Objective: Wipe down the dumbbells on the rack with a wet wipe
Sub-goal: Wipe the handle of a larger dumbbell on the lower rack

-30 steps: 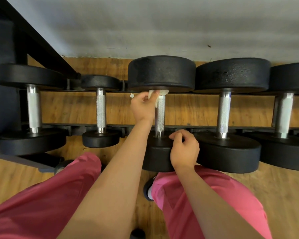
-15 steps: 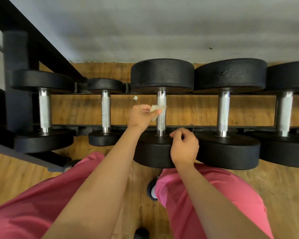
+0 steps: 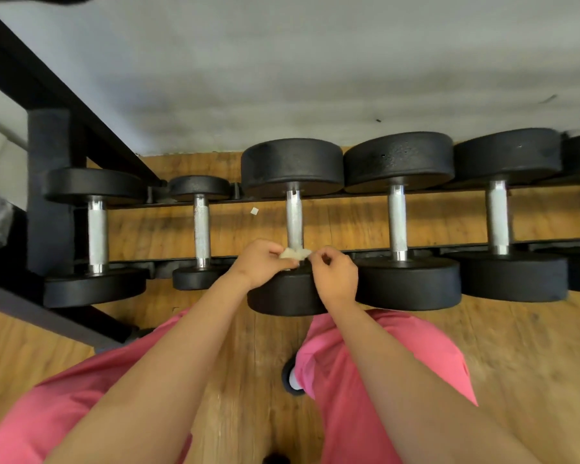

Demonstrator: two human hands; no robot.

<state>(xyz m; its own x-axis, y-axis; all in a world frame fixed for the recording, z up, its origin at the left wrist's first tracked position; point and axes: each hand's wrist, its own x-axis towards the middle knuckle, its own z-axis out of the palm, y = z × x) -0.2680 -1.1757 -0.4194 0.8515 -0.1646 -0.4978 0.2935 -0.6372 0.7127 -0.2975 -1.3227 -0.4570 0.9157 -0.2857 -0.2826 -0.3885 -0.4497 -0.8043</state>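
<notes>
Change: our wet wipe (image 3: 293,253) has slid down the handle (image 3: 294,219) of the third dumbbell (image 3: 292,165) to its near end.
Hands: left hand (image 3: 262,262) pinches one end; right hand (image 3: 334,272) now pinches the other.
Meaning: we judge this handle done.

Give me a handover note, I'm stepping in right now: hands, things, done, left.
Left hand: holds the wet wipe.
Right hand: pinches the wipe's other end.
Wipe: at the near end of the third dumbbell bar, counted from the left.
Done: cannot tell which dumbbells are clean.
Left: finish this one, then the others on the rack.
</notes>
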